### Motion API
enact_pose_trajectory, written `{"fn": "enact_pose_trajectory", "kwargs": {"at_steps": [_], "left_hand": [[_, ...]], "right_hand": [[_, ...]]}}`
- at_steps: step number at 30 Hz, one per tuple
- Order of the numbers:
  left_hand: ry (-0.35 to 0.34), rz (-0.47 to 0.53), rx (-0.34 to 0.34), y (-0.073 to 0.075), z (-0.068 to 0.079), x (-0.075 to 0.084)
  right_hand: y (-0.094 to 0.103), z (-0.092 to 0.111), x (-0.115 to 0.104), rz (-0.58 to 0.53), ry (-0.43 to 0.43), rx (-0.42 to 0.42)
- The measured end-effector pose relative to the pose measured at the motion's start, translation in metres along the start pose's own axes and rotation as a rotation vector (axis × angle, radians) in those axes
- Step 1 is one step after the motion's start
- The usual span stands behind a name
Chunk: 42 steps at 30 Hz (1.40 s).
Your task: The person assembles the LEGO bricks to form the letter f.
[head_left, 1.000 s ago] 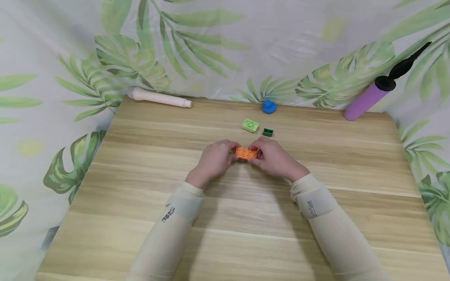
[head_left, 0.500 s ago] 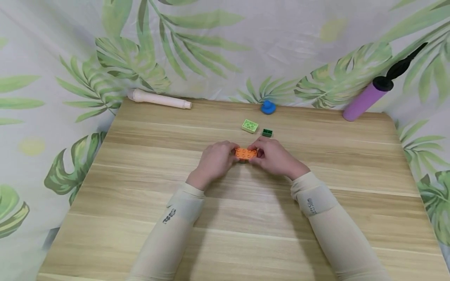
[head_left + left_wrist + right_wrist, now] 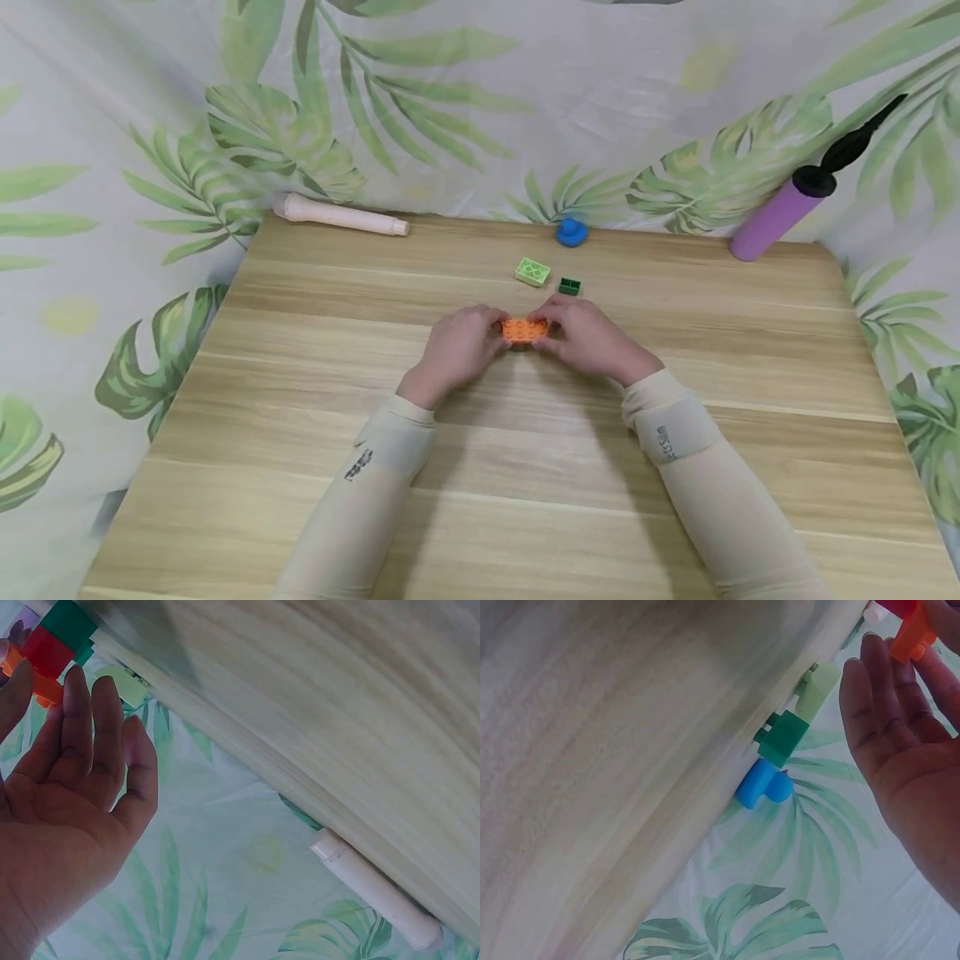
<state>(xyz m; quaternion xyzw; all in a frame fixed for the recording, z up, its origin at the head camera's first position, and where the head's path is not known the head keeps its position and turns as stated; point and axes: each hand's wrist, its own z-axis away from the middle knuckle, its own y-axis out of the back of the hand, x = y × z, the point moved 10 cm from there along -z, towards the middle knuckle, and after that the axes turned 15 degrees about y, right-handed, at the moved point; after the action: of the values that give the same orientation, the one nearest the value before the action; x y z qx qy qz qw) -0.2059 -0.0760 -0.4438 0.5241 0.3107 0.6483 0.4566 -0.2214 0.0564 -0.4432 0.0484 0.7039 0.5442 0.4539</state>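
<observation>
Both hands meet at the middle of the wooden table (image 3: 300,392) over an orange studded brick (image 3: 524,330). My left hand (image 3: 498,331) pinches its left end and my right hand (image 3: 550,327) pinches its right end. In the left wrist view the orange brick (image 3: 43,687) sits on a red brick (image 3: 48,651), which sits on a green brick (image 3: 67,622). The thumb and the fairly straight fingers lie beside this stack. The right wrist view shows the orange brick (image 3: 913,634) at my fingertips. How the stack meets the table is hidden by the hands.
Just beyond the hands lie a light green brick (image 3: 533,271), a small dark green brick (image 3: 570,287) and a blue piece (image 3: 572,231). A cream tube (image 3: 341,217) lies at the back left edge. A purple pump (image 3: 780,218) leans at the back right corner.
</observation>
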Motion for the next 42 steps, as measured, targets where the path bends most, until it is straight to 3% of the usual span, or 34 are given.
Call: {"fn": "enact_pose_trajectory", "kwargs": {"at_steps": [5,9,15,24,42], "left_hand": [[0.003,-0.009,0.004,0.0,0.001,-0.001],[0.005,-0.004,0.012,0.001,0.001,-0.001],[0.008,-0.002,0.006,-0.001,0.001,-0.001],[0.005,0.012,0.027,0.001,0.001,-0.001],[0.009,0.044,0.043,0.0,-0.001,-0.003]], "right_hand": [[-0.002,0.0,-0.002,0.022,0.0,-0.005],[0.003,0.003,0.001,-0.029,0.006,0.033],[0.03,0.021,0.02,-0.162,-0.014,0.187],[0.07,0.053,0.046,-0.162,-0.118,0.387],[0.076,0.046,0.053,-0.138,-0.14,0.426]]}}
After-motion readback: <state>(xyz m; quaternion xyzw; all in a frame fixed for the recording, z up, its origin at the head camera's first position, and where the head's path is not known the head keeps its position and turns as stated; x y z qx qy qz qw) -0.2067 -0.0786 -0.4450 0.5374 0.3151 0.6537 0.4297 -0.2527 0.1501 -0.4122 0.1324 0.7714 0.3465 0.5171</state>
